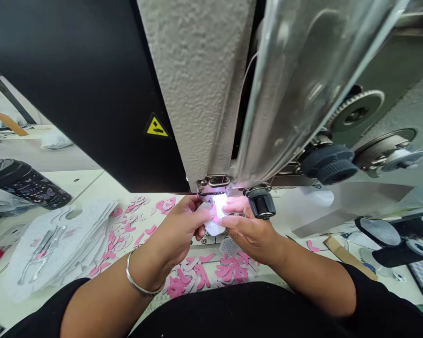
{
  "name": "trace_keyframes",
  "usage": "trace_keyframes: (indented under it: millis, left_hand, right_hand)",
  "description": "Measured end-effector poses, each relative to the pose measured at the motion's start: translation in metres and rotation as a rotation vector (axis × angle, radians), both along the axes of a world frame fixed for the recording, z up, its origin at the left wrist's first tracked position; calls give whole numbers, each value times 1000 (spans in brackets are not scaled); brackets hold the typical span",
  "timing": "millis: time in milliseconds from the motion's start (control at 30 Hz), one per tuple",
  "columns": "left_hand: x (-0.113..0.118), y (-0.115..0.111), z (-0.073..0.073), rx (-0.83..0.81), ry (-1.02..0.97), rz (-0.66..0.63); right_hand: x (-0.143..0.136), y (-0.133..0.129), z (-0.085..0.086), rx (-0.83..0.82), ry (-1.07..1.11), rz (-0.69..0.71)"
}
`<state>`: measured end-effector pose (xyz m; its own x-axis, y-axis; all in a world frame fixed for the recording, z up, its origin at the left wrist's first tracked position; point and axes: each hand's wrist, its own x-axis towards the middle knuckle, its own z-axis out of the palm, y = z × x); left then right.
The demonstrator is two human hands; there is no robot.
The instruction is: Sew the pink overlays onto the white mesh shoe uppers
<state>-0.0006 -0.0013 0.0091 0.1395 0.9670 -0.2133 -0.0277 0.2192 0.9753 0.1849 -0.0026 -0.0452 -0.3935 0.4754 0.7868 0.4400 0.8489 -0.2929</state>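
beneath the grey, rough-painted metal sewing machine head (pixel 193 84), a small white textured fabric piece (pixel 215 229) lay between a person's two hands, with a curved pink fabric piece (pixel 215 216) on top of it. a white light (pixel 220 201) glared over its far end. from where i stood, its long axis seemed to run from the machine toward the person's body, though the glare and the fingers hid too much to be sure.

neither hand was nearer; both touched it. the left hand (pixel 190 220) came from the left, its thumb flat over the left edge and its other fingers curled underneath, so the piece was pinched there. the right hand (pixel 254 232) met the opposite edge with its fingertips; i could not tell whether anything clamped it from below. just beside the right hand lay a rounded grey-white mesh piece (pixel 229 246).

scattered over the cream desk (pixel 88 180), nearer the body, were loose pink crescent-shaped pieces (pixel 229 271). well to the left stood a stack of white cut sheets (pixel 74 244) with a slim silver metal tool (pixel 44 253) on it, and behind that leaned a black patterned tumbler (pixel 35 185).
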Motion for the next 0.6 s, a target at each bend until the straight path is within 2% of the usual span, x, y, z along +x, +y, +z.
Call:
trace_keyframes:
  millis: [400, 600]
  left_hand:
    - [-2, 2, -3, 9, -107, -58]
    - [-3, 1, -3, -17, -110, -30]
  right_hand:
    - [-2, 3, 8, 15, 22, -22]
    - [-1, 2, 7, 8, 18, -28]
